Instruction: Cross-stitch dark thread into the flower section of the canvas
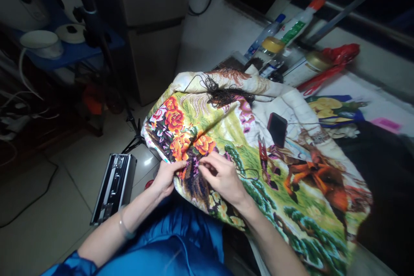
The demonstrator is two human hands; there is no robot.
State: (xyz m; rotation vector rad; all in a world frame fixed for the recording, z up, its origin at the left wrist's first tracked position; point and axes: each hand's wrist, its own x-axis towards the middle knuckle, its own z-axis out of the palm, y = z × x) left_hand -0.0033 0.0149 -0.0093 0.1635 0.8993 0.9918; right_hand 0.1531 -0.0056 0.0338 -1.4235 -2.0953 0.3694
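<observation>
My left hand [167, 175] pinches the patterned cloth [247, 153] — best kept taut; my right hand [221, 175] is pinched together, contents unclear.

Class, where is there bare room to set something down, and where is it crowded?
The tiled floor looks bare between the black cable and the silver-edged case. On the embroidered cloth, a patch looks free between the thread tangle and the phone. Crowded: behind the cloth, among bottles and a red bag; at its near edge, around the left hand and right hand.

Orange flowers [174, 119] and a rust-brown horse [330, 183] pattern the green-and-white cloth [228, 131]; the thread [221, 96] is black.
</observation>
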